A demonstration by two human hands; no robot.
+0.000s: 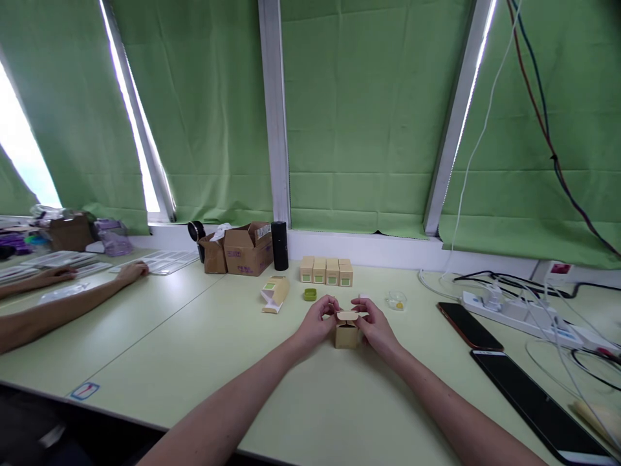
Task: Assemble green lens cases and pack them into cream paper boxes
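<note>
A small brown cardboard box [346, 336] stands upright on the table between my hands, its top flap raised. My left hand [317, 322] pinches the box's upper left edge with thumb and finger. On the other side, my right hand [376, 325] holds the upper right edge and flap. Just beyond them lie a small green square container [310, 294] and a clear dish [396, 300] with something yellow in it. An opened carton [275, 294] lies on its side to the left. Behind, several small closed boxes [326, 272] stand in a row.
Two dark phones or tablets [538, 401] and a white power strip [519, 317] with cables lie at the right. Larger cardboard boxes [248, 251] and a black cylinder [279, 246] stand at the back. Another person's hands [132, 272] are at the left over white trays.
</note>
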